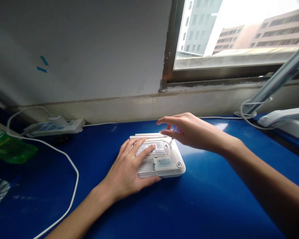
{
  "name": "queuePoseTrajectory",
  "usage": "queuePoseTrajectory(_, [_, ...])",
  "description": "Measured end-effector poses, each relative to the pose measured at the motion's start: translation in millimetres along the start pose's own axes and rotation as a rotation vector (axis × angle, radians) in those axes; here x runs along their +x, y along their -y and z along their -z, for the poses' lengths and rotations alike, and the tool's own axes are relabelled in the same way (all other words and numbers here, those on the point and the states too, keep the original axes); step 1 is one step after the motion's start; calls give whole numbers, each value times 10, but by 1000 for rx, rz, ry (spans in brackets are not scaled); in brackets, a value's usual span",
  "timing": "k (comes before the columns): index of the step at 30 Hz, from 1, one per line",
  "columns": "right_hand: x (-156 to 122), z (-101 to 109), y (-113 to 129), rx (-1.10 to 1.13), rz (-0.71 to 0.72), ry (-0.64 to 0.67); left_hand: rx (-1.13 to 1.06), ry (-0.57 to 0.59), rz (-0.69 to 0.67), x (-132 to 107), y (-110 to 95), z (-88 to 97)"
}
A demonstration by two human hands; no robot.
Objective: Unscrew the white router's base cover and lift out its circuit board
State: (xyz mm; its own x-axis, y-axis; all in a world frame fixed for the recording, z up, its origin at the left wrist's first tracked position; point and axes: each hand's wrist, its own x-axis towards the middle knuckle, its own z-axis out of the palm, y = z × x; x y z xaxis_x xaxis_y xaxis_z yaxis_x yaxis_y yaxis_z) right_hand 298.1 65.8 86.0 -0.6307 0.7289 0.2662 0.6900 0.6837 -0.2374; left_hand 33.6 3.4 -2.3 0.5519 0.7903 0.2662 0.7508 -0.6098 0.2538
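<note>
Your left hand [128,162] lies, fingers spread, on the white device [161,161], lower centre of the frame. Your right hand [189,131] curls around a half-hidden purplish object [176,129]; whether its fingers pinch cannot be told.

White router [161,157] (perforated underside up), flat on the blue table [214,192].

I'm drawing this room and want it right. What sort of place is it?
Probably an indoor work area by a window; whether home or workplace, I can't tell. A blue tabletop runs along the wall, a power strip lies on it, and buildings show outside.
</note>
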Motion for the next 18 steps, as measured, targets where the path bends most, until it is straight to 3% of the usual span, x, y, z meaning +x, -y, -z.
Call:
queuePoseTrajectory(6, [-22, 23, 10, -1, 71, -13, 1, 3, 0, 5, -7, 11])
queuePoseTrajectory(12, [11, 31, 70, 8, 11, 26, -9, -1, -4, 2, -2, 12])
queuePoseTrajectory(18, [-8, 68, 57, 15, 66, 30, -17, -17, -3, 3, -7, 10])
